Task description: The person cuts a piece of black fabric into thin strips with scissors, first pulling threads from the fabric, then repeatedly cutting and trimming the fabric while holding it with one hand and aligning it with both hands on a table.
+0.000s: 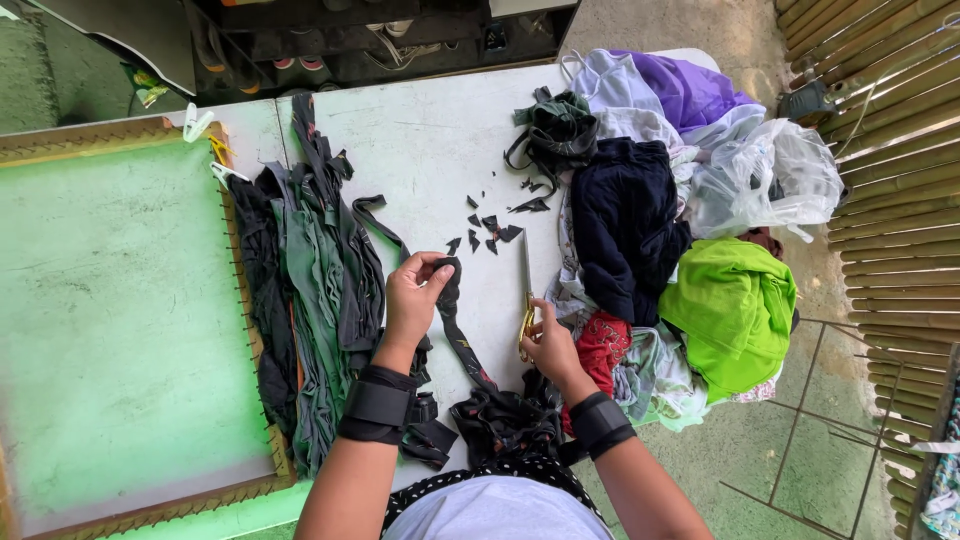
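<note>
A scuffed white tabletop fills the view, over green floor. Nearest, at six o'clock, a dark bundle of cloth lies between both wrists. The left hand pinches a long dark fabric strip at its upper end. The right hand curls closed around gold-handled scissors, blades pointing to twelve o'clock. Small dark fabric scraps lie beyond. At three o'clock sits a heap of mixed clothes; at nine o'clock, cut grey-green strips drape beside a wooden frame with green mesh.

Matt dark cloth strip, shiny metal scissors
</note>
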